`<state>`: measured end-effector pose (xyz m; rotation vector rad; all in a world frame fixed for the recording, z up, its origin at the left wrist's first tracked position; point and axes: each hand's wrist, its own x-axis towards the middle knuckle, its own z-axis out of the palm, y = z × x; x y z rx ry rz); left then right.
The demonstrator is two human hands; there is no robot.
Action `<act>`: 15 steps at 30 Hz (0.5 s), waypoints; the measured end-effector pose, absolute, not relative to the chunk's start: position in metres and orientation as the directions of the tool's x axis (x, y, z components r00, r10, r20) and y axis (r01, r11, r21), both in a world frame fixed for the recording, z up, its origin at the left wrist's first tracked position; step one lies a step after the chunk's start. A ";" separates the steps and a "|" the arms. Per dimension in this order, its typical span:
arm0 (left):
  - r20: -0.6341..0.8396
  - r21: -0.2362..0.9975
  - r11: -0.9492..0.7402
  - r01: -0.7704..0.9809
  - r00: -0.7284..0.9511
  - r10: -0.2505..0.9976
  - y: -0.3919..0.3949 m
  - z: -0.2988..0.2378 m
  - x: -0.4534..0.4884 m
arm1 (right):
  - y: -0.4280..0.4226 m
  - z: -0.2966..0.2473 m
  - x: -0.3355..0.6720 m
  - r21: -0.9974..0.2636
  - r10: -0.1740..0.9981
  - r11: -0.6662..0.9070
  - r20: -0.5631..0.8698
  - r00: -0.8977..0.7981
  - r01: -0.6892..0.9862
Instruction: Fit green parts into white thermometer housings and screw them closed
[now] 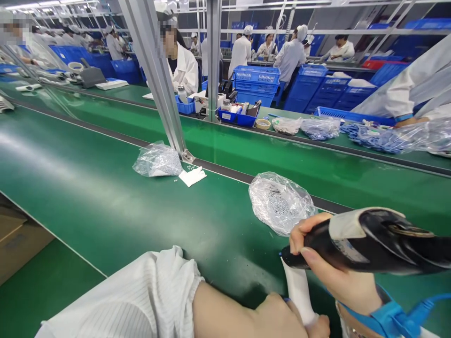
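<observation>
My right hand (338,270) is wrapped round a black electric screwdriver (373,241), its tip pointing down and left at a white part (299,293). My left hand (282,317), at the bottom edge, is closed round the lower end of that white part and holds it upright on the green belt (105,197). A blue wrist strap (387,319) with a blue cord sits on my right wrist. Just beyond the screwdriver lies a clear plastic bag (280,202) with small dark pieces inside.
A second clear bag (157,160) and a white folded cloth (192,176) lie by a slanted metal post (158,84). Across the belt sit blue crates (256,77), small trays and bagged blue goods (380,136). People in white coats work beyond.
</observation>
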<state>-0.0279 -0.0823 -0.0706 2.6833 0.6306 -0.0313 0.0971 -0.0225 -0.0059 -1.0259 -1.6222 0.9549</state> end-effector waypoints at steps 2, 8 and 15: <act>-0.099 0.356 -0.839 0.411 0.909 0.404 -0.083 -0.069 -0.029 | -0.022 -0.005 0.094 -0.917 0.937 0.337 0.303 -0.175 0.213; -0.094 0.336 -0.895 0.293 0.956 0.278 -0.079 -0.055 -0.035 | -0.018 0.002 0.078 -0.901 0.937 0.347 0.344 -0.060 0.258; -0.202 0.295 -0.906 0.304 0.946 0.252 -0.069 -0.036 -0.042 | -0.009 0.016 0.069 -0.854 0.885 0.392 0.452 0.113 0.342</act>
